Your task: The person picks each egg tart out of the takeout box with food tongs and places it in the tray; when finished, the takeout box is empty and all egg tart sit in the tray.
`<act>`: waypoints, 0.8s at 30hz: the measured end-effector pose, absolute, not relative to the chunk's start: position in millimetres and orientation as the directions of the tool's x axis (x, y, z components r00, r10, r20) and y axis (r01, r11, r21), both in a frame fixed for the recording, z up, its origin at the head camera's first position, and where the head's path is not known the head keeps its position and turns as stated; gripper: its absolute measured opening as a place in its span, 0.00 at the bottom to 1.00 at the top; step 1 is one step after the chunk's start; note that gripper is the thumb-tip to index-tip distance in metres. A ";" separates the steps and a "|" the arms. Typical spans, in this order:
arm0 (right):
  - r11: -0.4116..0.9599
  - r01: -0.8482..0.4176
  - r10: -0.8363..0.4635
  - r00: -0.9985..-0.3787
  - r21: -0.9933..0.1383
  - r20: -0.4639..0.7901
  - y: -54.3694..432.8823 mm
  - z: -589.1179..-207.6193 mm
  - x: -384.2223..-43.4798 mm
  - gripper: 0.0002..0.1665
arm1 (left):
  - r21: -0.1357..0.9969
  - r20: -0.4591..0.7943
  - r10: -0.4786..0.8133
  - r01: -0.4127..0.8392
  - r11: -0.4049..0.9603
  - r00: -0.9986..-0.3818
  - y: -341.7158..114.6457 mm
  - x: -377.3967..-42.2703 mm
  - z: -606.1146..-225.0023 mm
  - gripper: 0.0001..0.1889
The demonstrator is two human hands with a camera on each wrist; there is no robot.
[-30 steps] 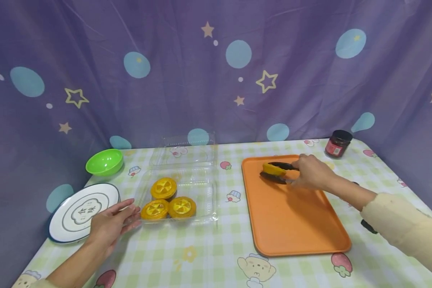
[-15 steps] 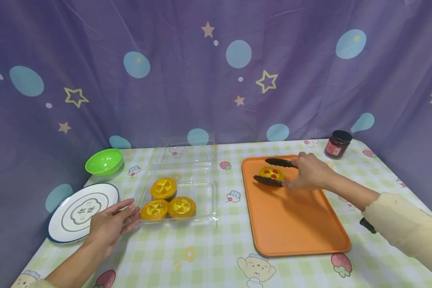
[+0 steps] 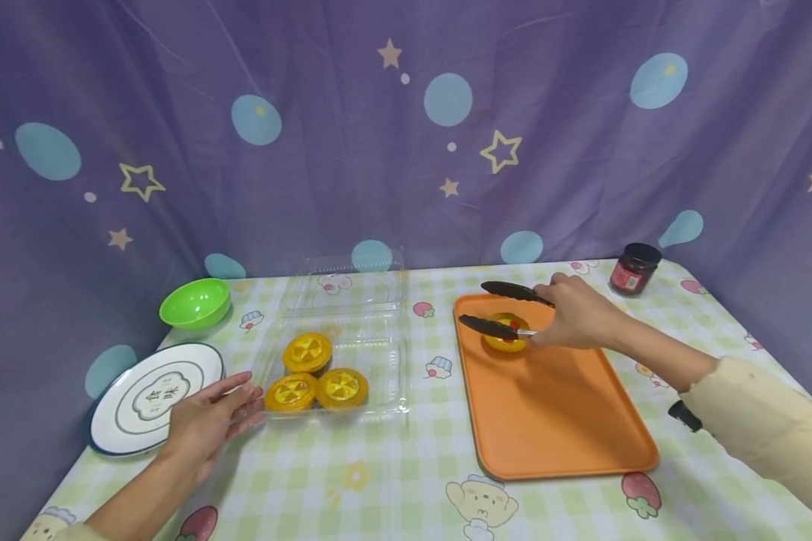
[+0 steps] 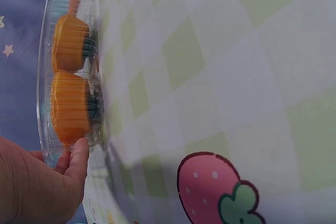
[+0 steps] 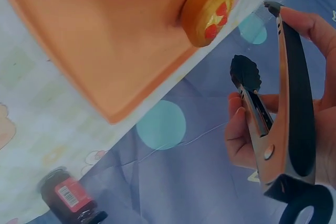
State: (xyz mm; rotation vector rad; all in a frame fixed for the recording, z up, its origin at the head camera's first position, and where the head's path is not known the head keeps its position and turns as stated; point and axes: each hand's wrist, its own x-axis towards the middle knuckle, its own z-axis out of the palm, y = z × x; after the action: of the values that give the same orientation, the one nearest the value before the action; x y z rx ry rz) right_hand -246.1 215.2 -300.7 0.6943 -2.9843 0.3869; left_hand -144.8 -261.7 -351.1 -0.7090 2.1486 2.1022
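Note:
My right hand (image 3: 578, 314) grips a pair of black-tipped metal tongs (image 5: 296, 98), whose arms stand spread apart with nothing between them. Below the tongs, on the orange tray (image 3: 562, 421), lies a yellow tart (image 5: 202, 17) with red pieces on top; one tong arm partly covers it in the head view. My left hand (image 3: 206, 428) has its fingers extended at the left side of a clear hinged plastic container (image 3: 375, 361), fingertips right at its wall. Inside the container sit three yellow tarts (image 3: 341, 388) with a wedge pattern. The container's lid (image 3: 352, 291) is laid back.
A white plate (image 3: 199, 361) with a dark rim lies left of the container, with a green bowl (image 3: 196, 304) behind it. A dark-lidded jar (image 3: 634, 270) stands at the back right. Near the right sleeve is a black object (image 3: 685, 415), partly hidden.
The tongs held the tart on its edge; they have spread and released it, and it now lies face up on the tray. My right hand has lifted slightly and moved left. My left hand stays put.

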 end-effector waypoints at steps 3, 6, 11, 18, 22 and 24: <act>0.861 -0.450 -0.436 -0.893 -0.239 0.111 211.1 -298.8 -245.7 0.46 | 0.935 -0.346 -0.281 -0.353 -0.027 -0.895 -261.7 -144.7 -350.9 0.29; 0.856 -0.452 -0.439 -0.892 -0.252 0.109 206.2 -296.2 -245.3 0.47 | 0.936 -0.343 -0.278 -0.351 -0.020 -0.898 -261.8 -144.5 -350.8 0.29; 0.841 -0.472 -0.457 -0.881 -0.265 0.119 194.7 -290.4 -245.2 0.47 | 0.936 -0.341 -0.275 -0.350 -0.017 -0.899 -261.9 -144.2 -350.9 0.29; 0.809 -0.508 -0.495 -0.860 -0.297 0.124 172.6 -281.3 -244.5 0.47 | 0.936 -0.343 -0.274 -0.352 -0.016 -0.899 -262.0 -144.5 -350.8 0.29; 0.786 -0.536 -0.526 -0.841 -0.307 0.122 160.1 -279.2 -244.8 0.49 | 0.934 -0.346 -0.276 -0.356 -0.015 -0.897 -262.3 -144.6 -350.7 0.29; 0.773 -0.550 -0.542 -0.832 -0.317 0.122 154.1 -278.5 -244.9 0.49 | 0.934 -0.347 -0.278 -0.358 -0.015 -0.896 -262.6 -144.7 -351.0 0.28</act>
State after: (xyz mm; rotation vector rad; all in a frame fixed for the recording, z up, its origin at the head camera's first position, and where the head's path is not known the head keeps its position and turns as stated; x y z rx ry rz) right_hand -244.9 154.1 -278.5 0.9044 -2.9358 0.5361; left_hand -144.7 -262.6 -351.0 -0.6990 2.1630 2.0825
